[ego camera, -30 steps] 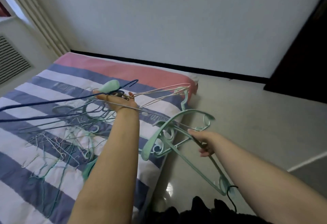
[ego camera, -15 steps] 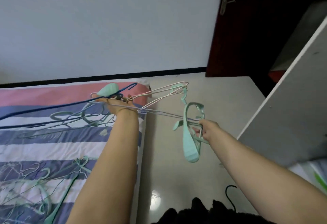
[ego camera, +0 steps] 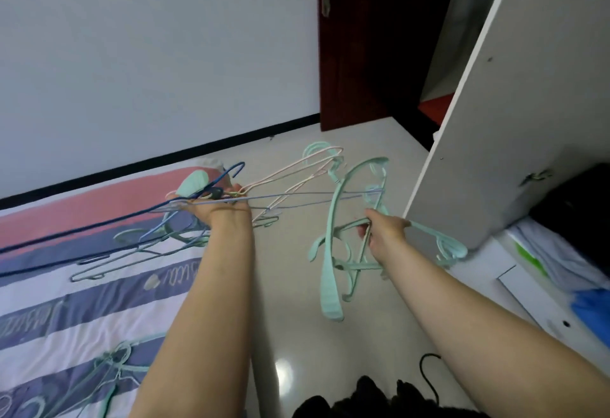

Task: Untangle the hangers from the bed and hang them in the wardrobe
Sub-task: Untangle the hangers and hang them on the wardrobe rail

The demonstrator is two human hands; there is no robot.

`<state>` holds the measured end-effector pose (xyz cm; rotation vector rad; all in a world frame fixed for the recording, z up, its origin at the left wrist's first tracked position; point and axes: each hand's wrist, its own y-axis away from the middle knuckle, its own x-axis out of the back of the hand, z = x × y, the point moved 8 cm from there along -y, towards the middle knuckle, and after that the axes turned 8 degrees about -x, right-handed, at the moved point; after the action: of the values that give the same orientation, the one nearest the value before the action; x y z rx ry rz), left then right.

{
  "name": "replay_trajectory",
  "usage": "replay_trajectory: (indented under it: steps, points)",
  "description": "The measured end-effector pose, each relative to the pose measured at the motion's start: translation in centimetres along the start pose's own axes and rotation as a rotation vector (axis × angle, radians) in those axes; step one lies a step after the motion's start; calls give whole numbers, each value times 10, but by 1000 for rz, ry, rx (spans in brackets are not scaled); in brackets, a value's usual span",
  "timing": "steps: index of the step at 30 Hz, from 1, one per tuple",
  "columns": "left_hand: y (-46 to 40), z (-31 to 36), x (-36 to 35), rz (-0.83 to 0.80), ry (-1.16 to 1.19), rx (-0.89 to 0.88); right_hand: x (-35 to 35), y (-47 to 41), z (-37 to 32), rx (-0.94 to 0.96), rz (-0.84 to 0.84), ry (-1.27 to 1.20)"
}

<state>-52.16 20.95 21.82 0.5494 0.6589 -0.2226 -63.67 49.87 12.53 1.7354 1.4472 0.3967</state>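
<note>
White walls with a black skirting (ego camera: 251, 135) meet a glossy pale tiled floor (ego camera: 290, 335); a dark red wooden door (ego camera: 356, 54) stands beside the white wardrobe panel (ego camera: 515, 114). Above the striped pink, purple and white bedsheet (ego camera: 66, 285), whose printed lettering is unreadable, the left hand (ego camera: 214, 211) grips a tangled bunch of thin blue, pink and grey wire hangers (ego camera: 185, 219). The right hand (ego camera: 384, 229) clutches mint-green plastic hangers (ego camera: 333, 252) over the floor near the wardrobe.

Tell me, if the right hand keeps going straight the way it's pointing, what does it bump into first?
Probably the white wardrobe door. The right hand, gripping mint green hangers, reaches forward and slightly right, and the door's lower edge hangs just beyond. Depth is unclear, so it might pass just left.
</note>
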Motion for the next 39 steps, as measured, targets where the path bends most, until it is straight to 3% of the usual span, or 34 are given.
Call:
replay_trajectory:
  steps: [3, 10, 16, 26, 34, 39]
  points:
    - [1, -16, -6, 31, 226, 104, 5, 6, -5, 16, -90, 138]
    - [13, -54, -16, 34, 265, 268, 52, 18, -63, 293, -40, 271]
    - [49, -79, -50, -26, 282, 263, 79, 9, -107, 324, -54, 391]
    - [139, -174, -77, 63, 363, 346, 128, -1, -144, 60, -232, 102]
    - [210, -240, -95, 101, 310, 419, 168, -13, -161, -101, -138, -173]
    - [219, -255, -95, 136, 362, 422, 214, -28, -186, -105, -77, -326]
